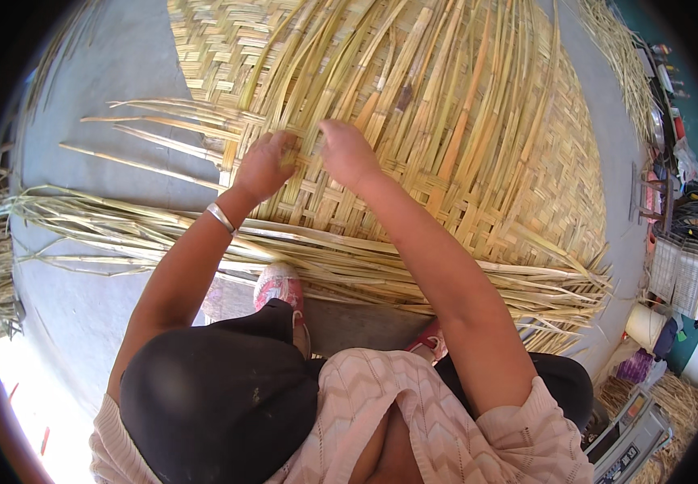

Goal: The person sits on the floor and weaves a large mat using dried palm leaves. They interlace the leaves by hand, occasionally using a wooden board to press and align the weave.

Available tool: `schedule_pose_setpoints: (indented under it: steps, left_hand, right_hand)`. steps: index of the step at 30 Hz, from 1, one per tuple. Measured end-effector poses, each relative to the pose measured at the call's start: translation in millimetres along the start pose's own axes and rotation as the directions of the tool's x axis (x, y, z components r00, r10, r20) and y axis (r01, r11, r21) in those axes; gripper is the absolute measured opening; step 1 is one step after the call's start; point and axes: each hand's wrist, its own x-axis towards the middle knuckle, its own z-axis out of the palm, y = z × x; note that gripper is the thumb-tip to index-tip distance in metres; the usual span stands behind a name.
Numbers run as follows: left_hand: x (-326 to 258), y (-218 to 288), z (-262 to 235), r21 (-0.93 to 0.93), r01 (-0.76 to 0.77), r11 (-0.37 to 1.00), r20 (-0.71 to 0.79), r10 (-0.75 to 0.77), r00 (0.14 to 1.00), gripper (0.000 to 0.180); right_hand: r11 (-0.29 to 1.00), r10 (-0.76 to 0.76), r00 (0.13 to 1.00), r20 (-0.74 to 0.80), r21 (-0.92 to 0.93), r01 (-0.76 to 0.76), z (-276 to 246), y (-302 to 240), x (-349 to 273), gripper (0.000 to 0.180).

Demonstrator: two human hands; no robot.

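Observation:
A large mat of flattened straw-coloured reed strips spreads over the floor before me, woven in a criss-cross pattern. Many long loose strips lie lengthwise over it, running to the far side. My left hand, below a silver bangle, is closed at the mat's left part, with a reed strip at its fingers. Just right of it, my right hand is bent over the weave with its fingers curled together; what they pinch is hidden and slightly blurred. Several strip ends stick out leftward beside my left hand.
A thick bundle of reeds lies across in front of my patterned shoe. Grey floor shows at the left. Along the right wall are a wire rack, a pale bucket, dry straw and a grey radio-like device.

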Motion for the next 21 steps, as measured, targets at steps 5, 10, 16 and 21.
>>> schedule_pose_setpoints:
  steps: [5, 10, 16, 21]
  left_hand:
    - [0.2, 20.5, -4.6, 0.271, 0.053, 0.961, 0.118, -0.088, 0.989, 0.061]
    - [1.0, 34.8, -9.0, 0.41, 0.021, 0.912, 0.158, -0.093, 0.983, 0.054]
    - [-7.1, 27.4, -1.6, 0.438, -0.037, 0.898, 0.138, -0.026, 0.99, 0.051]
    - [-29.6, 19.1, 0.7, 0.428, -0.168, 0.888, 0.083, 0.146, 0.986, 0.055]
  right_hand:
    - [0.87, -0.245, 0.961, 0.124, -0.41, 0.275, -1.4, 0.8, -18.8, 0.044]
    - [0.859, -0.26, 0.915, 0.307, -0.359, 0.364, -27.5, 9.7, -26.1, 0.04]
    - [0.738, -0.206, 0.912, 0.355, -0.555, 0.383, -137.6, 66.6, -107.4, 0.025]
    - [0.777, 0.246, 0.941, 0.233, -0.628, -0.048, -211.8, 131.3, -231.6, 0.03]
